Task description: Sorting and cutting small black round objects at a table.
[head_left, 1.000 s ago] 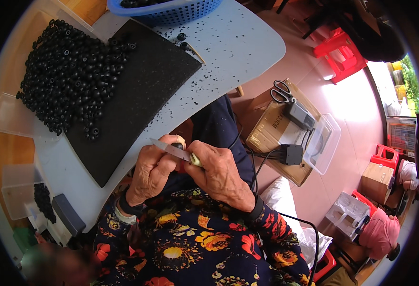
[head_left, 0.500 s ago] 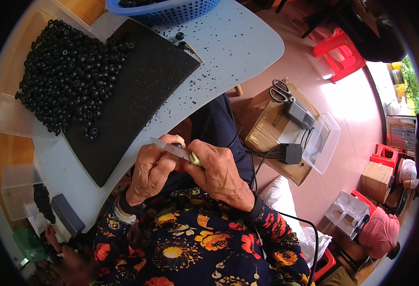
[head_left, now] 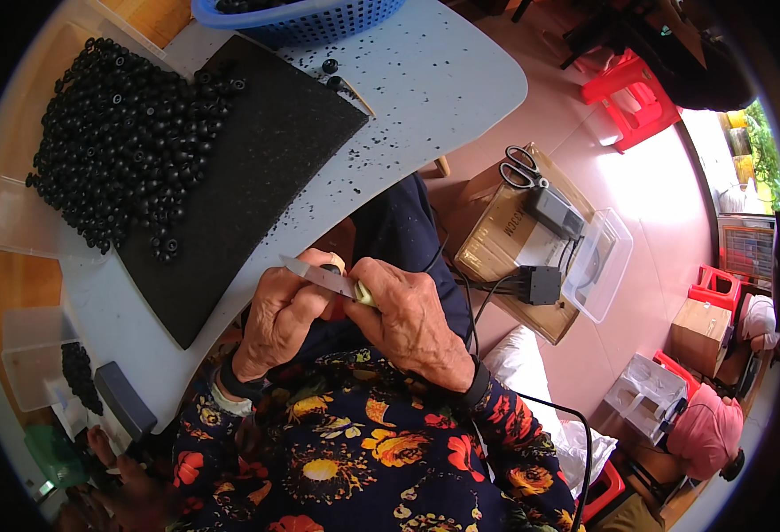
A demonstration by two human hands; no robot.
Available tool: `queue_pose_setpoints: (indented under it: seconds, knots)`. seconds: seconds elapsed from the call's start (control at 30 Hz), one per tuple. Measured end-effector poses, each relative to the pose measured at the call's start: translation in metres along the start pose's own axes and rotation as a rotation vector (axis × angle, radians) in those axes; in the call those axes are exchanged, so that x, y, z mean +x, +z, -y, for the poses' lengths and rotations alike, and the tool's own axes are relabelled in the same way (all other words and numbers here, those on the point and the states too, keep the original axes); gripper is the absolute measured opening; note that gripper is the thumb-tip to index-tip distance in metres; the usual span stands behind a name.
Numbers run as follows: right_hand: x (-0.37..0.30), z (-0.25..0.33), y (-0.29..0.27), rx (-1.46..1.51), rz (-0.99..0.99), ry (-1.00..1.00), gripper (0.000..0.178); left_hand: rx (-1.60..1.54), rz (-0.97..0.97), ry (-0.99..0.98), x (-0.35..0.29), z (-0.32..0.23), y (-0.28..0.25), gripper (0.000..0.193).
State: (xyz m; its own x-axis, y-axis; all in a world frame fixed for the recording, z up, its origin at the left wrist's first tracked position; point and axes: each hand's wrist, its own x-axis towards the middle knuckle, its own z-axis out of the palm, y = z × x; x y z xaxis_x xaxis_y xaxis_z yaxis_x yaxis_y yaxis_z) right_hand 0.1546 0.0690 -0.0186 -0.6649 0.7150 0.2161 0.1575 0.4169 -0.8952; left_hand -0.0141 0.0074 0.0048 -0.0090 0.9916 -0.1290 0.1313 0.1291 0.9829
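Note:
Over my lap, my right hand (head_left: pixel 415 317) is closed round the pale green handle of a small knife (head_left: pixel 321 277). The blade points left and lies across a small black rounded piece (head_left: pixel 331 268), pinched in the fingers of my left hand (head_left: pixel 276 321). Fingers cover most of that piece, so its full shape is hidden. Beyond my hands, a black mat (head_left: pixel 257 151) lies on the pale table (head_left: pixel 461 80). A large heap of black rounded pieces (head_left: pixel 128 146) sits at the mat's left, several with a hole showing.
A blue basket (head_left: pixel 328 25) stands at the table's far edge. Two loose pieces, a thin stick (head_left: pixel 360 97) and black scraps lie near it. On the right, a cardboard box (head_left: pixel 487 235) carries scissors (head_left: pixel 520 168) and a clear lid (head_left: pixel 598 266). Another person's hand (head_left: pixel 102 446) shows lower left.
Both hands keep the same grip, and the knife blade has tilted very slightly against the black piece. The table and heap appear shifted a little to the left.

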Motion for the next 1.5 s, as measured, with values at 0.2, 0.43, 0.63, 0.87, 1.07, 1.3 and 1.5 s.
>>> queue_pose_setpoints:
  seconds: [0.2,0.43,0.63,0.87,1.07,1.3,1.5]
  knots:
    - [0.002,0.000,-0.007,-0.100,0.046,-0.042,0.023,-0.090,0.041,0.024,-0.001,0.009,-0.004,0.024]
    - [-0.011,-0.036,0.000,-0.180,-0.049,0.283,0.017,0.058,0.186,0.237,-0.005,-0.025,0.009,0.013]
    - [-0.013,-0.026,0.006,0.134,-0.219,0.258,0.007,-0.021,0.054,0.142,-0.003,-0.010,0.015,0.017]
    - [-0.015,-0.005,-0.003,0.142,-0.067,0.144,0.013,0.034,-0.020,0.145,-0.002,-0.001,0.011,0.016]
    - [-0.015,0.000,0.001,0.017,-0.010,0.094,0.024,-0.012,-0.036,0.130,-0.005,0.016,0.009,0.026]
    - [-0.009,0.003,0.005,-0.096,-0.044,0.014,0.028,0.000,0.005,0.145,-0.002,0.014,0.007,0.024]
    - [-0.010,0.001,0.008,-0.085,-0.065,0.024,0.029,0.029,-0.023,0.184,-0.003,0.017,0.009,0.024]
